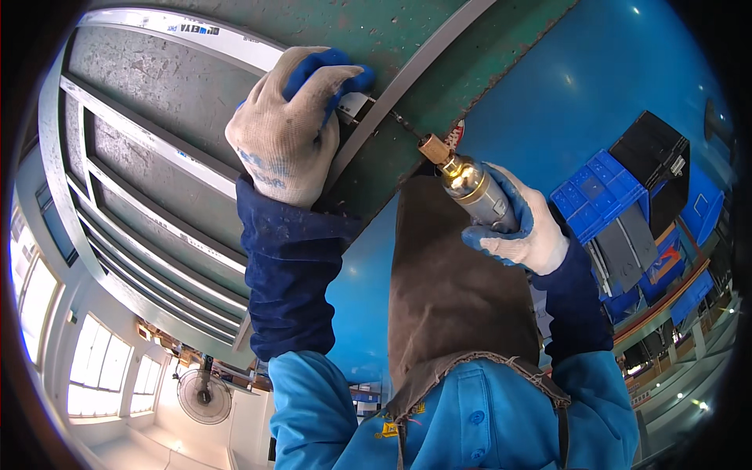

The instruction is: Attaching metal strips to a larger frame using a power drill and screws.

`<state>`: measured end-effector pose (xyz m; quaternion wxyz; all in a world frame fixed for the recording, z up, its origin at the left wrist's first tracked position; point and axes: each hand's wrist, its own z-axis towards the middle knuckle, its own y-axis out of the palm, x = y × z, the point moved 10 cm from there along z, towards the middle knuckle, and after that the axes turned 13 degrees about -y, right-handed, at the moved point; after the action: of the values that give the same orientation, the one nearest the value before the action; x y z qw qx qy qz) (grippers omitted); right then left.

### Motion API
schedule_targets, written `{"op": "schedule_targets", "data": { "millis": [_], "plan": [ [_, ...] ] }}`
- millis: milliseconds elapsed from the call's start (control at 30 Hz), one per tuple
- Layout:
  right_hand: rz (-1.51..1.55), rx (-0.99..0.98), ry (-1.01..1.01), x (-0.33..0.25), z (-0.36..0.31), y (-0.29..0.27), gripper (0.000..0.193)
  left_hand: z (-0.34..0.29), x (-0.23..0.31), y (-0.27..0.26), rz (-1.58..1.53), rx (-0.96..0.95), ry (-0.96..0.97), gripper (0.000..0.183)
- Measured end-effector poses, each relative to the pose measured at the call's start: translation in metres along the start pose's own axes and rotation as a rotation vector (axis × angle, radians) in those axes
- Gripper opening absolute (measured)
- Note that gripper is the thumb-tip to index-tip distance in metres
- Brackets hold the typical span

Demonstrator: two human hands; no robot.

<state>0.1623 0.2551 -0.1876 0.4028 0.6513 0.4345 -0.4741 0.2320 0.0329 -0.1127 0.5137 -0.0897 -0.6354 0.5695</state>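
My left hand [286,129], in a white knit glove with blue-coated fingers, is curled over the end of a white-faced metal bar [227,43], close to a narrow grey metal bar [415,74]. The fingertips are partly hidden. In my right hand [529,231], gloved alike, is a silver cylindrical power screwdriver [478,192] with a knurled brass collar. Its thin dark bit [406,124] points up-left at the grey bar's side, opposite the white bar's end. Whether the bit touches a screw there is too small to tell.
Several long metal bars form a frame [149,129] on the worn green table [337,27], whose edge runs diagonally. A blue floor [580,86] lies beyond. Blue crates [599,196] and a black case [648,149] stand at right. A fan [204,395] shows lower left.
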Motion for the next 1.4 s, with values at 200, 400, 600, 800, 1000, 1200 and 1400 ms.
{"op": "schedule_targets", "data": {
  "millis": [200,400,600,800,1000,1200,1400],
  "plan": [
    [-0.282,0.027,0.123,-0.007,-0.002,-0.004,0.082,0.001,0.004,-0.002,-0.058,0.024,0.033,0.029],
    [-0.274,0.099,0.157,-0.004,-0.007,0.001,0.081,0.001,0.004,-0.001,-0.060,0.012,0.020,0.031],
    [-0.471,0.053,-0.056,-0.025,-0.011,-0.003,0.079,0.001,0.002,-0.003,-0.035,0.005,-0.003,0.031],
    [-0.520,0.029,-0.072,-0.028,-0.007,0.003,0.081,-0.001,0.002,-0.001,-0.058,0.018,-0.027,0.030],
    [-0.359,0.002,-0.031,-0.019,-0.006,0.009,0.082,-0.001,-0.001,0.000,-0.083,0.002,0.012,0.031],
    [-0.013,0.011,0.073,0.001,-0.013,0.021,0.082,0.000,-0.003,0.000,-0.071,-0.025,-0.021,0.034],
    [-0.753,0.006,-0.081,-0.031,-0.005,0.007,0.080,0.001,0.008,-0.003,-0.054,0.026,0.032,0.035]
  ]
}}
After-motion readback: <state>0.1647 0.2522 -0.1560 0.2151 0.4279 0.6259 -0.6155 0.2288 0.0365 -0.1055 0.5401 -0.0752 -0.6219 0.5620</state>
